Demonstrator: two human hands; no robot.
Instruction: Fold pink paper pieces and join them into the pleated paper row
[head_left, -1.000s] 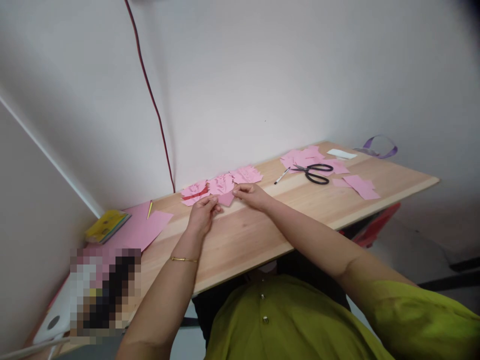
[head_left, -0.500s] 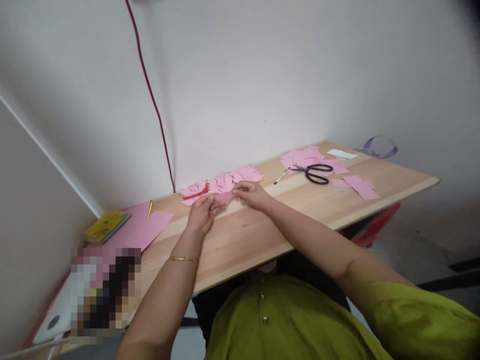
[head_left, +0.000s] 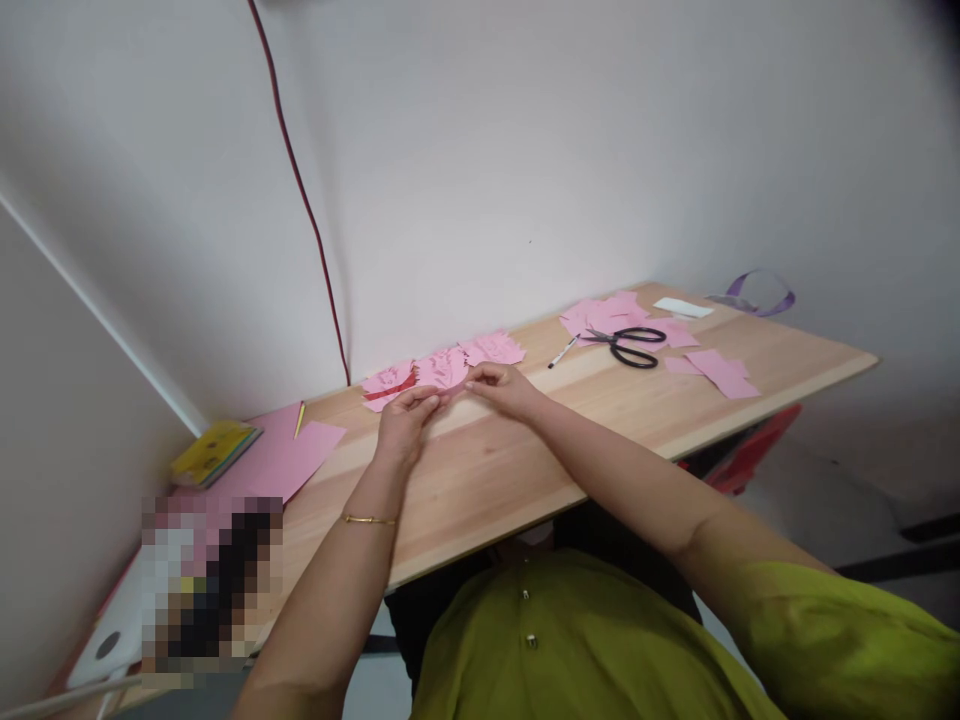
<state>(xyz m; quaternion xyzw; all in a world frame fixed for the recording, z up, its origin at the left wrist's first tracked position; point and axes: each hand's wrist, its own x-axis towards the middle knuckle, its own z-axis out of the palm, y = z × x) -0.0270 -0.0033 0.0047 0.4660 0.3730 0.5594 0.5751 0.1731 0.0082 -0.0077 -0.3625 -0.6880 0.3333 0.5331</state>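
Pinched mid-frame by my left hand and right hand, the pink paper shows only a sliver, ends hidden.

On the worktop, cut-outs are flanked by a sheet at left (a pencil laid on it) and scissors at right

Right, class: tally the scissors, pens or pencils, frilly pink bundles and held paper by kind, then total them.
Scissors: 1
Pens or pencils: 2
Frilly pink bundles: 3
Held paper: 1
Total: 7
Overlapping pink scraps are left uncounted.
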